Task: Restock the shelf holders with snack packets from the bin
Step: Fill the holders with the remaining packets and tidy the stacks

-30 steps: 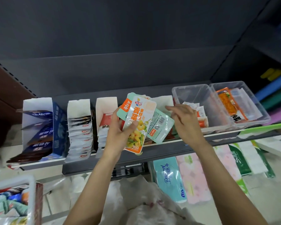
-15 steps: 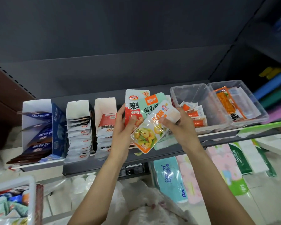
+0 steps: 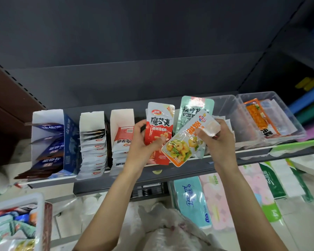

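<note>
Both hands work at the front edge of the shelf (image 3: 170, 171). Our left hand (image 3: 143, 142) grips a fan of snack packets, thumb pressed across the red-and-white packet (image 3: 158, 131) at the fan's left, with a mint-green packet (image 3: 190, 109) standing upright behind. Our right hand (image 3: 217, 138) pinches the top end of a clear, orange-edged packet (image 3: 183, 144) showing a yellow dish, which lies tilted across the front of the other two.

Just left of the left hand, along the shelf's front edge, stand three open cardboard holders: a white holder (image 3: 122, 120) with red-and-white packets, touching distance from our knuckles, a second white holder (image 3: 92, 124) stacked with white sachets, and a blue holder (image 3: 69, 142) of dark blue sachets at the shelf's left end. Toward the right end sit two clear plastic tubs, the near tub (image 3: 228, 105) partly hidden behind our right hand, the far tub (image 3: 286, 115) holding an orange packet (image 3: 257, 116).

Below the shelf's left end, a white bin (image 3: 38, 214) shows mixed packets. Packs of tissue (image 3: 192, 200) lie beneath the shelf at right.
</note>
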Available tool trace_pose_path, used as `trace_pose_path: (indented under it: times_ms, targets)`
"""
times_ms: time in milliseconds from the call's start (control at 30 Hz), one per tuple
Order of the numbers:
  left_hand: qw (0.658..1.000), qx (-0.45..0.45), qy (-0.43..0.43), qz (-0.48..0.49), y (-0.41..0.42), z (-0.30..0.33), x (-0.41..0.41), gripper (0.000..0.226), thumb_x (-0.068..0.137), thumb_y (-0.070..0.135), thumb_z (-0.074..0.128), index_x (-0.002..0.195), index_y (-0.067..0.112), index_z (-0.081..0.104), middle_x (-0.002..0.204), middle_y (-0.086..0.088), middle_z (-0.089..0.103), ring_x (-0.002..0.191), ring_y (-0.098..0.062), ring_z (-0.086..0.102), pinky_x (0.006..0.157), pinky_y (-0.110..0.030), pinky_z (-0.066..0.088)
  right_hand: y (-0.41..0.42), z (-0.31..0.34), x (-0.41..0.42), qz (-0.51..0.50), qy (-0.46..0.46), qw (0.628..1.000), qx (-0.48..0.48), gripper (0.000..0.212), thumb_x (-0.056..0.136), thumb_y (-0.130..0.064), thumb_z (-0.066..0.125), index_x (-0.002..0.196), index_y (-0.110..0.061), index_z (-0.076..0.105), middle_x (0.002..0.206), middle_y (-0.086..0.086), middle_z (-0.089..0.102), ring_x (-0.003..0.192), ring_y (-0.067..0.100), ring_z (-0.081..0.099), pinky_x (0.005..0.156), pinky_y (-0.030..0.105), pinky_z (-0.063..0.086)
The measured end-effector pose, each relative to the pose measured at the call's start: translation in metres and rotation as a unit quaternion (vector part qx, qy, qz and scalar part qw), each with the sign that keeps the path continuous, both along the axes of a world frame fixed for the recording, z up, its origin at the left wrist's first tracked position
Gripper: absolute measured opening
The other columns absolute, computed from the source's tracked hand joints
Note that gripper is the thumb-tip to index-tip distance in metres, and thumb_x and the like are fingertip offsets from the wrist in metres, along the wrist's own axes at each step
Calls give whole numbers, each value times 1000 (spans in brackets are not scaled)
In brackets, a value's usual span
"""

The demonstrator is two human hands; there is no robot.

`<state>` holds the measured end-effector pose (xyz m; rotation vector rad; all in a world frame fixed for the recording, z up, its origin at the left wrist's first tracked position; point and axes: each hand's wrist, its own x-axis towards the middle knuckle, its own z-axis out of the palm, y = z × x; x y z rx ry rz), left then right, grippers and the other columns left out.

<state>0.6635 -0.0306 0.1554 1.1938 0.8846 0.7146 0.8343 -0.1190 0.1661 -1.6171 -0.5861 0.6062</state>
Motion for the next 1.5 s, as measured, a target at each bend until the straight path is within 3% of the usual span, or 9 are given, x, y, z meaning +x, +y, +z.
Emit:
trace_pose_path:
  times_ms: [133,267,400,667,867,1033,1233,1367,1500]
  targets:
    - [999,-11,38,1,-6,-2,5,57,80,20,72,124,28,37,110,8,63,93,-2,66,79,-24,54,2,-2,-5,16,7,1000,-9,26,82,-13,72,92,-30,55,98,-3,68,89,13,67,72,31,57]
    - [995,-62,-3,80,-1,-6,1,27,95,18,55,116,29,43,105,6,66,88,-9,68,72,-28,54,1,2,-6,41,22,999,0,21,85,-10,68,94,-25,56,94,-6,69,80,2,69,62,21,56]
    - [995,-50,-36,76,5,-3,-10,30,93,13,57,118,25,44,111,1,64,92,-10,67,67,-22,53,2,3,-10,82,52,995,-10,17,85,-7,67,100,-14,62,95,-2,72,85,11,70,63,23,56]
    - [989,-4,8,146,-8,1,-54,40,91,15,60,120,34,40,114,5,63,106,-13,63,93,-42,52,3,7,-31,173,100,980,-17,17,85,-7,65,100,-14,63,89,-5,74,85,13,70,70,30,59]
    - [985,-29,-5,171,-40,12,-86,43,84,21,67,121,27,48,115,-1,67,104,-22,66,88,-40,54,5,-5,-78,240,146,959,-15,20,81,-5,66,98,-16,66,87,-3,73,83,14,69,72,32,58]
    - [970,-32,4,241,-45,20,-115,19,93,13,56,109,24,53,91,9,72,80,-8,69,62,-21,53,-1,-8,-96,218,137,966,-14,19,85,-5,64,94,-22,64,84,-5,72,82,16,68,70,37,58]
    - [967,47,-8,252,-11,37,-134,20,91,7,59,107,19,58,94,8,73,88,-6,68,70,-17,50,4,4,-84,130,104,986,11,21,87,-5,64,94,-24,64,97,4,70,94,26,66,77,43,55]
    - [971,108,-17,215,22,51,-127,31,88,6,63,118,10,57,110,-1,70,99,-9,67,75,-17,52,6,16,-71,63,111,990,61,44,88,-2,61,87,-46,69,103,3,68,98,26,64,80,45,52]
    - [961,215,106,135,62,40,-106,22,85,9,69,103,9,57,100,1,69,87,1,67,72,-14,53,8,10,-64,23,112,992,46,22,87,-9,64,99,-27,64,103,3,70,99,27,66,81,45,53]
